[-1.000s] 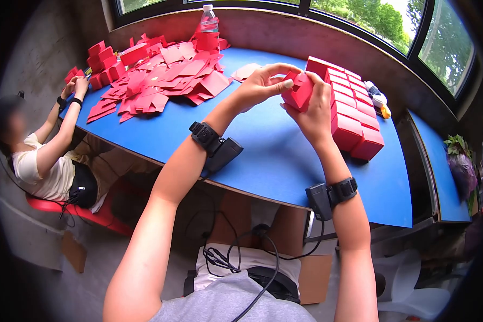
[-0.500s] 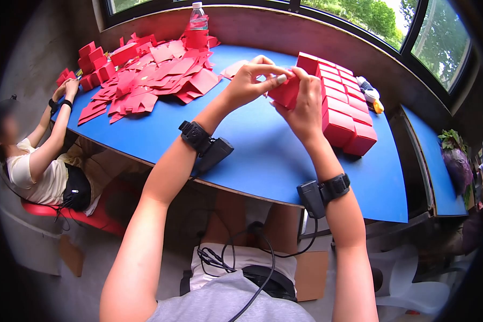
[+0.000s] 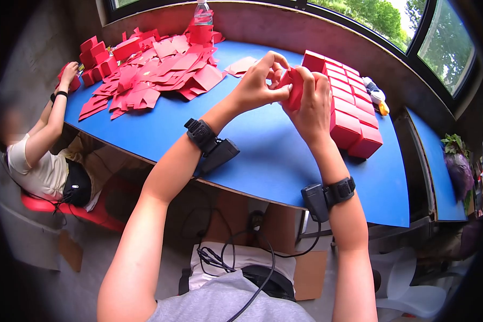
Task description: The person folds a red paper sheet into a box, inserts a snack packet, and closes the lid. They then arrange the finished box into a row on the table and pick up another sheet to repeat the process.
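Head view: both hands (image 3: 260,88) (image 3: 311,107) pinch a red box (image 3: 294,100). From it, three o'clock shows formed boxes (image 3: 348,123); nine, flat pieces (image 3: 155,73) remaining.

Held box: just left of the stacked red boxes (image 3: 354,104); notched face showed a second ago, now only a narrow red strip of the held box (image 3: 295,96) between the hands.
Left hand: on the held box's side away from the stacked red boxes; index finger of the left hand (image 3: 255,86) now arched higher, thumb lower – gap between them wider than before.
Right hand: on the side nearer the stacked red boxes; fingers of the right hand (image 3: 312,110) more bent than at first.
Co-worker: well left of the stacked red boxes; hands were together, now one co-worker's hand (image 3: 70,72) raised – forearm steeper.
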The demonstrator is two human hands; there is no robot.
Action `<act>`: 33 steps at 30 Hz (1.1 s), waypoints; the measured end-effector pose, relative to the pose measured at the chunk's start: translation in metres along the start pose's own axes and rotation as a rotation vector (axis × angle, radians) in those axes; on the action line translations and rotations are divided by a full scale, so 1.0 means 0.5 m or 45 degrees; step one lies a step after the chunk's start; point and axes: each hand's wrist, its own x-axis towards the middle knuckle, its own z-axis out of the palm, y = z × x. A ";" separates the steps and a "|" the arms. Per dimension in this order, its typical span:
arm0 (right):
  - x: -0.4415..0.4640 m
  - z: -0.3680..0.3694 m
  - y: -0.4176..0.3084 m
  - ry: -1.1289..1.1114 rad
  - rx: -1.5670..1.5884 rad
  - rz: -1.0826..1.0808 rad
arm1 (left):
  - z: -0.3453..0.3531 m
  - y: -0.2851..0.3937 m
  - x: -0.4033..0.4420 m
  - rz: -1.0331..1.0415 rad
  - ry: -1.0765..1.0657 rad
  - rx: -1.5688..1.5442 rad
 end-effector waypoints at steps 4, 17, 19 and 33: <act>-0.001 -0.002 -0.001 0.026 0.072 0.005 | -0.004 0.005 0.000 -0.206 -0.052 -0.310; -0.003 0.006 0.004 -0.016 0.263 0.042 | -0.016 -0.012 0.000 -0.317 -0.166 -0.661; 0.000 0.001 0.002 0.002 0.271 0.032 | -0.018 -0.013 0.002 -0.349 -0.173 -0.723; 0.002 -0.009 -0.012 -0.061 0.532 0.201 | -0.019 -0.042 0.001 -0.416 -0.295 -0.702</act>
